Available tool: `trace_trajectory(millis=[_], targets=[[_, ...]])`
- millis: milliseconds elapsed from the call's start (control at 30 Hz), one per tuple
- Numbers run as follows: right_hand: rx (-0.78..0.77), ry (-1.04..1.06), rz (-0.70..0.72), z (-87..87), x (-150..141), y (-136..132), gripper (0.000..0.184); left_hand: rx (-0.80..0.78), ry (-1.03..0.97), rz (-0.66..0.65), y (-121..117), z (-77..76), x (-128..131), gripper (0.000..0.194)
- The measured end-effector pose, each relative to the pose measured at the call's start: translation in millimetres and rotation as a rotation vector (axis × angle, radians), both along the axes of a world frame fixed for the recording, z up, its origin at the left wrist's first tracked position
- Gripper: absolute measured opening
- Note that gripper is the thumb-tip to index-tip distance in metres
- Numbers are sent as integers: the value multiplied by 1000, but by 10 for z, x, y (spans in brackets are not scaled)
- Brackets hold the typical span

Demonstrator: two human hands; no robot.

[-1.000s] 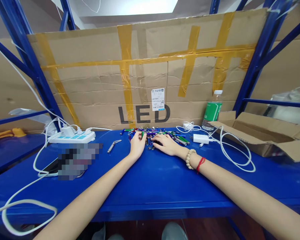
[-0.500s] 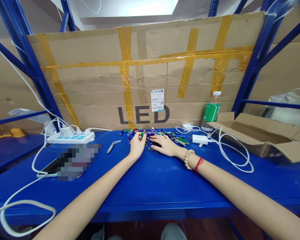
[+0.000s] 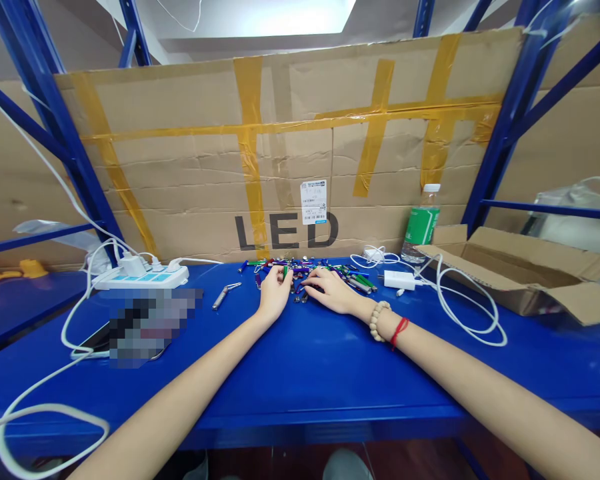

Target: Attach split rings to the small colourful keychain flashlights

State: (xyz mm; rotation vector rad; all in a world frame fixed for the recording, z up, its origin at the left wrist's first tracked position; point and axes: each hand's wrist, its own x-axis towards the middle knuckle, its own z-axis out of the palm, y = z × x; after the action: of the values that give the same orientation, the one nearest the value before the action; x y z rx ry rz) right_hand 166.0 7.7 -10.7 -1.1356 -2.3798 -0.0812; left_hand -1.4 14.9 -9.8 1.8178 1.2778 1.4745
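My left hand is closed around a small green metal tube, whose end shows between thumb and fingers. To its right, my right hand rests over the near side of a pile of small metal tubes and parts, its fingers apart and bent down onto them. The pieces are purple, green, blue, red and silver, and both hands hide some of them. Small silver bits lie between the hands. A lone silver tube with a wire-like clip lies left of my left hand.
On the left are a white power strip, cables and a blurred-out flat object. A white charger, a green-labelled bottle and an open cardboard box stand right. Taped cardboard backs the blue shelf.
The fingers of my right hand have drawn slightly closer together and bent more over the pile. My left hand stays in place with the green tube. The view has shifted slightly.
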Motion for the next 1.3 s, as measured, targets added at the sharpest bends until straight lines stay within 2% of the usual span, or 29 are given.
trace_trajectory(millis=[300,533,933,1033,1133,1300], targets=[[17,5,-10,3,-8,-18,36,-7,3,-4,-11,8,6,15],[-60,-48,-29,-22,-16,10,42,0,-11,2,-17,20,13,13],[22,9,-8,2,-27,-20,35,10,-9,-11,-15,7,13,15],[61,118,1,20,-32,-25,32,30,-6,-20,-14,9,16,15],[83,331,16,47,-25,-20,26,71,52,-42,-49,32,28,15],[49,604,2,133,-34,-74,14,202,305,-142,-141,85,59,16]])
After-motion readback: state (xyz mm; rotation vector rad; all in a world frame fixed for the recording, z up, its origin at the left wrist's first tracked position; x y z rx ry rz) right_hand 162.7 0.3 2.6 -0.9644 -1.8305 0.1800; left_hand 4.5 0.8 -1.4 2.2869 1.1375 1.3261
